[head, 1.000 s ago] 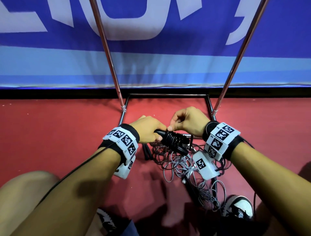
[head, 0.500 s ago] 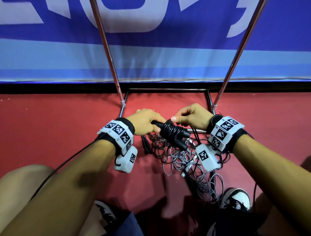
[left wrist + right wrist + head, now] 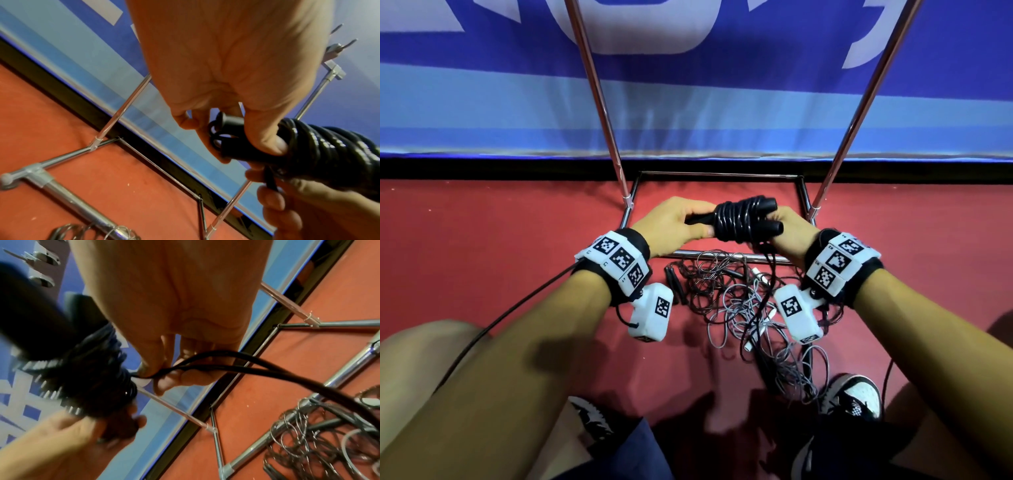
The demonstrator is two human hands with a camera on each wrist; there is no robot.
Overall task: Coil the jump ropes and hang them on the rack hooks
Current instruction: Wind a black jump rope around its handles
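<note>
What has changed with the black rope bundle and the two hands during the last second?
Both hands lifted the black rope bundle further from the floor and turned it more level. The left hand still grips the handle end; the right hand still pinches the loose strand. The tangled ropes stayed on the floor.

Large pale letters run across the blue banner (image 3: 688, 85) behind the rack, cropped too tightly to read. Black-and-white square coded markers cover the wristbands (image 3: 619, 260); small characters printed beside them are too small to make out.
</note>
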